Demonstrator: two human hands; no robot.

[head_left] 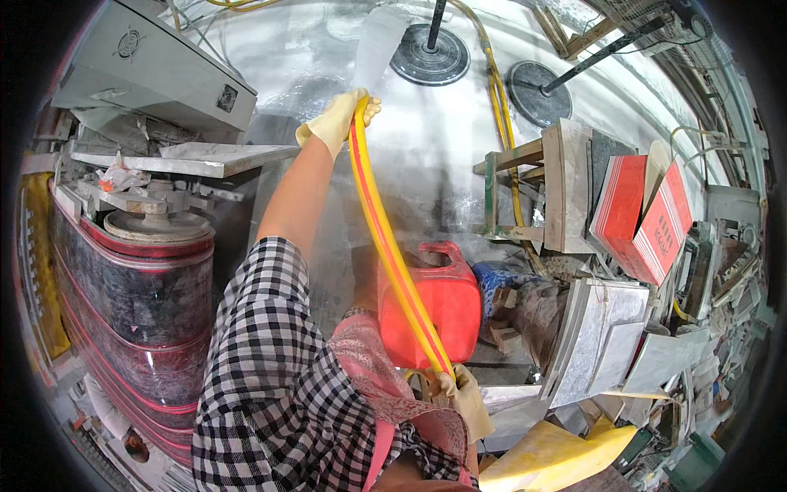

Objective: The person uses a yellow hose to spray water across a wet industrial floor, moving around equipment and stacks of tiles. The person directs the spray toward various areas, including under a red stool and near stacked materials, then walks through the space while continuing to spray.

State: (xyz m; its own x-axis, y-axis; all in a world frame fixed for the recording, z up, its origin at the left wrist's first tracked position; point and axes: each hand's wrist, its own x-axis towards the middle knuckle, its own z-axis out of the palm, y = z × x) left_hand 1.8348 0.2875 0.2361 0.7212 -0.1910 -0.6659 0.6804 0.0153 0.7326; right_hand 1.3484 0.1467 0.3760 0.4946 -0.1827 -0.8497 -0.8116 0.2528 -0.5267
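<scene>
A yellow hose (379, 221) with a red stripe runs in a curve between my two gloved hands. My left hand (338, 119), in a pale rubber glove, is stretched far forward and wrapped round the hose near its end. From that end a whitish fan of water (381, 49) sprays onto the wet floor (303, 49). Low in front of my body, my right hand (463, 398), also gloved, grips the hose further back; its fingers are partly hidden. Behind the hose stands a red plastic jerrycan (447, 307) with a handle on top.
Two round black bases (430, 57) with upright poles stand ahead. To my left is a belt-driven machine (131, 287) below a grey metal box (156, 70). At right are a wooden stool (566, 184), an open red-and-white carton (639, 205) and stacked slabs (602, 328). Another person (106, 410) is lower left.
</scene>
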